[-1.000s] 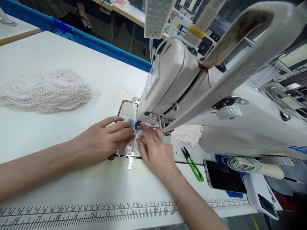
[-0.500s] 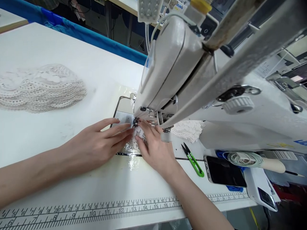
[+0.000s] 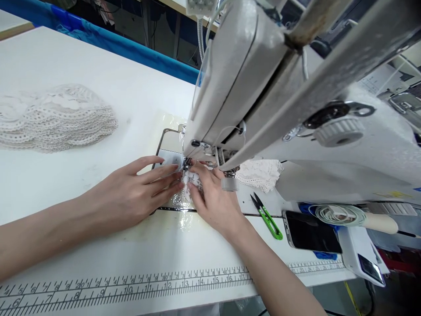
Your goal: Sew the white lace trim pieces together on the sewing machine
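Note:
A small piece of white lace [image 3: 191, 181] lies at the presser foot [image 3: 187, 164] of the sewing machine [image 3: 226, 74]. My right hand [image 3: 219, 199] is on its right side, thumb on the near edge and bent fingers by the foot, gripping the lace. My left hand [image 3: 140, 188] rests to the left with fingers stretched out and spread, their tips at the lace's left edge and over the metal plate [image 3: 170, 159]. Part of the lace is hidden under my right fingers. Behind that hand lies more white lace [image 3: 259, 174].
A stack of white lace trim [image 3: 59, 120] sits at the left of the table. To the right lie green-handled thread snips [image 3: 267, 217], a phone [image 3: 311, 231] and a coiled light-coloured cord [image 3: 338, 215]. A ruler strip [image 3: 144, 287] runs along the front edge.
The view has shifted slightly, with the machine head looming larger. My hands stay at the presser foot; the lace between them looks a little more bunched.

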Demonstrator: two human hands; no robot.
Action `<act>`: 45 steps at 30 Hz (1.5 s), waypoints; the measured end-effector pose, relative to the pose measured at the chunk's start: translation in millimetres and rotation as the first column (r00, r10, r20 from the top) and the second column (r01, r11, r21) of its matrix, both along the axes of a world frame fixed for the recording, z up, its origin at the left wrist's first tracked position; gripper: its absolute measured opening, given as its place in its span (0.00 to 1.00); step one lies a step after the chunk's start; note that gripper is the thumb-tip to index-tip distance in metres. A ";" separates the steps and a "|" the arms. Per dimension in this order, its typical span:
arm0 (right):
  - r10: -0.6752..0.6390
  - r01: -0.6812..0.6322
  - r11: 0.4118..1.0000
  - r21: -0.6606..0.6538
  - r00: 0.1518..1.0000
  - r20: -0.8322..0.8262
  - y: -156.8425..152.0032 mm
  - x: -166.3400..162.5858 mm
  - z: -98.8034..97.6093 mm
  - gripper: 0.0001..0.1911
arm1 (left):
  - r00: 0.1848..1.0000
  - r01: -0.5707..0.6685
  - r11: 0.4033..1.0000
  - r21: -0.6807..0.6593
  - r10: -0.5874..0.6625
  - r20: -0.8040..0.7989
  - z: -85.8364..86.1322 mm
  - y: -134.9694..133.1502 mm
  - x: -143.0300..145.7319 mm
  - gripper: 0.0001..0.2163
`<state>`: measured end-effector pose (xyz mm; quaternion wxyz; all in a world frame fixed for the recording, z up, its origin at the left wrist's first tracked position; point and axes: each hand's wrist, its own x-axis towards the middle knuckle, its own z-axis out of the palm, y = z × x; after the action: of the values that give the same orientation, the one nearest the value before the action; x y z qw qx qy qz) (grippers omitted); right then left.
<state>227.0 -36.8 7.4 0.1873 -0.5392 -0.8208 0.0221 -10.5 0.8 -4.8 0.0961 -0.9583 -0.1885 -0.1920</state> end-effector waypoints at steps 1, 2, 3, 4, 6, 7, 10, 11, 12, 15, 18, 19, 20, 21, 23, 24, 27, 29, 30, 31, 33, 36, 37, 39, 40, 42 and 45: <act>0.001 -0.001 1.000 -0.005 1.000 -0.006 0.1 0.0 0.3 0.17 | 1.000 0.000 1.000 0.002 0.000 -0.003 0.5 -0.6 0.4 0.19; 0.003 -0.003 1.000 -0.009 1.000 -0.012 0.3 0.0 0.6 0.16 | 1.000 0.000 1.000 0.004 0.000 -0.008 1.2 -1.2 0.9 0.19; 0.004 -0.004 1.000 -0.010 1.000 -0.016 0.5 0.1 0.9 0.16 | 1.000 -0.001 1.000 0.008 0.001 -0.014 2.1 -1.8 1.4 0.19; 0.006 -0.006 1.000 -0.006 1.000 -0.018 0.7 0.2 1.0 0.16 | 1.000 -0.003 1.000 0.014 0.003 -0.021 3.0 -2.2 1.9 0.19; 0.009 -0.008 1.000 0.009 1.000 -0.010 1.1 0.3 1.0 0.16 | 1.000 -0.005 0.999 0.032 0.006 -0.028 3.9 -2.5 2.7 0.18; 0.009 -0.009 1.000 0.018 1.000 -0.001 1.1 0.2 0.8 0.16 | 1.000 -0.008 0.999 0.040 0.009 -0.024 3.6 -2.4 2.9 0.18; -0.001 -0.001 0.999 0.033 0.999 0.037 0.6 -0.4 -0.2 0.16 | 1.000 -0.002 0.998 0.064 0.000 0.028 0.3 -1.1 3.2 0.19; -0.002 0.001 0.999 0.034 0.999 0.046 0.3 -0.6 -0.6 0.17 | 0.999 0.004 0.998 0.069 -0.007 0.049 -1.1 -0.5 3.5 0.20; -0.002 0.000 0.999 0.035 0.999 0.053 0.0 -0.6 -1.0 0.17 | 0.998 0.010 0.997 0.073 -0.016 0.069 -2.3 0.2 4.1 0.19; 0.007 -0.010 0.998 0.066 0.998 0.060 -1.4 0.5 -1.6 0.18 | 0.995 0.014 0.997 0.082 -0.022 0.100 -3.5 1.7 6.9 0.17; 0.055 -0.060 0.991 0.124 0.998 0.042 -4.7 2.7 0.1 0.16 | 0.994 -0.006 0.994 0.107 -0.006 0.112 -2.2 1.9 9.6 0.16; 0.084 -0.089 0.987 0.137 0.996 0.037 -6.4 3.3 1.3 0.16 | 0.993 -0.010 0.994 0.108 -0.002 0.116 -2.0 1.6 10.0 0.15; 0.114 -0.118 0.982 0.147 0.993 0.036 -8.2 3.8 2.7 0.15 | 0.993 -0.008 0.995 0.102 -0.004 0.119 -2.1 1.3 9.9 0.15; 0.138 -0.143 0.977 0.155 0.989 0.042 -10.1 4.1 4.2 0.15 | 0.992 -0.004 0.996 0.089 -0.007 0.123 -2.5 0.7 9.5 0.15; 0.166 -0.176 0.969 0.172 0.984 0.071 -13.6 4.4 7.2 0.15 | 0.991 0.015 0.998 0.058 -0.023 0.132 -3.9 -0.5 8.1 0.16; 0.171 -0.185 0.966 0.181 0.981 0.090 -14.9 4.5 8.4 0.14 | 0.990 0.024 0.999 0.045 -0.030 0.137 -4.8 -1.2 7.2 0.16; 0.170 -0.195 0.960 0.202 0.976 0.136 -16.9 4.7 10.5 0.14 | 0.988 0.036 0.999 0.029 -0.040 0.151 -6.8 -3.1 5.9 0.17; 0.164 -0.193 0.959 0.208 0.975 0.148 -17.2 4.7 10.7 0.13 | 0.986 0.037 0.999 0.025 -0.041 0.161 -6.8 -3.9 6.3 0.16; 0.163 -0.192 0.959 0.210 0.975 0.151 -17.1 4.7 10.6 0.13 | 0.986 0.036 0.999 0.023 -0.039 0.165 -6.5 -4.1 6.7 0.16; 0.162 -0.192 0.958 0.212 0.975 0.153 -17.0 4.6 10.4 0.14 | 0.985 0.035 0.999 0.023 -0.038 0.167 -6.0 -4.3 7.2 0.16; 0.161 -0.192 0.957 0.216 0.975 0.155 -16.7 4.3 10.0 0.14 | 0.985 0.029 0.999 0.027 -0.033 0.167 -5.0 -4.2 8.0 0.15; 0.162 -0.195 0.953 0.232 0.975 0.152 -16.0 3.8 9.8 0.14 | 0.987 0.023 0.999 0.038 -0.029 0.156 -4.5 -3.7 7.9 0.15; 0.164 -0.197 0.951 0.237 0.975 0.150 -15.8 3.6 9.8 0.14 | 0.988 0.020 0.999 0.040 -0.026 0.152 -4.7 -3.4 7.7 0.16; 0.165 -0.197 0.951 0.240 0.975 0.148 -15.4 3.2 10.1 0.14 | 0.989 0.013 0.999 0.043 -0.019 0.147 -5.2 -2.6 7.2 0.16; 0.162 -0.194 0.952 0.238 0.976 0.148 -15.2 3.0 10.2 0.14 | 0.989 0.008 0.999 0.042 -0.014 0.145 -5.5 -2.2 7.2 0.16; 0.155 -0.187 0.954 0.233 0.976 0.151 -14.8 2.5 10.1 0.14 | 0.989 0.002 0.999 0.040 -0.008 0.146 -5.6 -1.1 7.6 0.16; 0.138 -0.175 0.957 0.231 0.976 0.167 -13.6 1.9 9.4 0.14 | 0.988 -0.004 0.999 0.039 -0.002 0.154 -4.9 1.0 9.1 0.15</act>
<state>228.9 -50.4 16.8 0.1884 -0.4453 -0.8691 -0.1047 -1.4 1.8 -9.7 0.0999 -0.9386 -0.1919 -0.2689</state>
